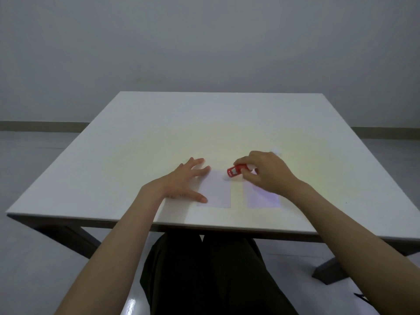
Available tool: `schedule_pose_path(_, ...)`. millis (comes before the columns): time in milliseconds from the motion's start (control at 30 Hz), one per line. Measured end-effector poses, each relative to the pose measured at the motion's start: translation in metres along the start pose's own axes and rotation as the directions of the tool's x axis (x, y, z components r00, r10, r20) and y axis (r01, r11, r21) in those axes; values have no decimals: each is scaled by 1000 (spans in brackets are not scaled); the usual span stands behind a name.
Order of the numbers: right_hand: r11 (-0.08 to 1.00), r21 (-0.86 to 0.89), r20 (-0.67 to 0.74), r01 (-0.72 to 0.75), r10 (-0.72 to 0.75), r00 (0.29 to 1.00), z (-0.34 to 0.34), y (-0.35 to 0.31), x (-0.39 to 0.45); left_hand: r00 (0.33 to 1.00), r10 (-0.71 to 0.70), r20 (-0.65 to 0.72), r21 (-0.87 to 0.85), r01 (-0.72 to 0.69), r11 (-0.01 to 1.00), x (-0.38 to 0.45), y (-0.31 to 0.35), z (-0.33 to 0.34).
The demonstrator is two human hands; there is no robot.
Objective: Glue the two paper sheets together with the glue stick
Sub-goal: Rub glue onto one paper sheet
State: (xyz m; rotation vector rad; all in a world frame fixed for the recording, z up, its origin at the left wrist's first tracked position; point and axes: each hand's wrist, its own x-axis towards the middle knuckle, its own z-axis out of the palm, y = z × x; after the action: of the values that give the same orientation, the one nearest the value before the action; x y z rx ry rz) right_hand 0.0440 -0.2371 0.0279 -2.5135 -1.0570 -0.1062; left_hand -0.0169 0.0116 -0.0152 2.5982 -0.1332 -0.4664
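Observation:
Two pale sheets lie side by side near the front edge of the white table [136, 137]. My left hand [184, 180] rests flat with spread fingers on the left side of the left paper sheet [217, 189]. My right hand [266, 171] holds a red glue stick [235, 171] sideways, its left end at the top right corner of the left sheet. The upper part of the right paper sheet [264, 200] is hidden under my right hand.
A small pale object [276, 151], perhaps the cap, lies on the table just behind my right hand. My dark-clothed lap [204, 276] is under the front edge. Grey floor and wall surround the table.

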Motion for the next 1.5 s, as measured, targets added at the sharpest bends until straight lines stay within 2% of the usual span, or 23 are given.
schedule_pose_path(67, 999, -28, -37, -24, 23, 999, 2, 0, -3, 1000, 8, -5, -10, -8, 1000, 0, 0, 0)
schedule_pose_path(133, 996, -47, -17, 72, -73, 997, 4, -9, -13, 1000, 5, -11, -2, -5, 1000, 0, -1, 2)
schedule_pose_path(200, 986, -30, 43, 164, -163, 986, 1, -19, -25, 1000, -5, -13, 4, 5, 1000, 0, -1, 3)
schedule_pose_path(300, 975, 3, 154, 221, -218, 964, -6, -24, -34, 1000, -8, -10, 9, 8, 1000, 0, 1, 2)
schedule_pose_path(500, 996, -83, 15, 42, -41, 999, -14, -6, -15, 1000, 3, 11, 56, -3, 998, -3, 7, -2)
schedule_pose_path(567, 997, -52, -23, 59, -60, 998, -11, -10, -11, 1000, 5, 16, 75, -6, 997, -3, 8, -2)
schedule_pose_path(700, 982, 129, 103, 137, -151, 983, 5, -28, -11, 1000, 16, 20, 82, -18, 996, -2, 5, 1)
schedule_pose_path(767, 982, 130, 124, 136, -152, 981, 11, -29, -6, 1000, 20, 24, 99, -22, 995, -2, 4, 2)
schedule_pose_path(967, 998, -47, -86, -52, 47, 995, 12, -16, 14, 999, 27, 30, 179, -32, 983, 1, 0, 3)
schedule_pose_path(1067, 997, -58, -108, 56, -62, 992, 22, -32, 5, 999, 33, 17, 167, -36, 985, 2, -4, 5)
schedule_pose_path(1133, 988, -14, -37, 156, -157, 987, 27, -44, -4, 999, 36, 9, 150, -37, 988, 3, -5, 7)
schedule_pose_path(1200, 981, -50, 6, 188, -188, 982, 28, -46, -3, 999, 35, 8, 145, -36, 989, 3, -5, 7)
schedule_pose_path(1300, 992, -99, -14, 76, -78, 997, 23, -33, 11, 999, 34, 18, 161, -36, 986, 3, -5, 6)
schedule_pose_path(1400, 990, -113, -123, -80, 66, 990, 19, -18, 18, 999, 34, 21, 179, -37, 983, 3, -3, 5)
schedule_pose_path(1433, 989, -119, -154, -90, 71, 986, 20, -18, 18, 999, 35, 19, 172, -38, 984, 2, -3, 5)
schedule_pose_path(1500, 995, -94, -136, -20, 7, 991, 26, -26, 13, 999, 41, 11, 145, -42, 988, 2, -3, 5)
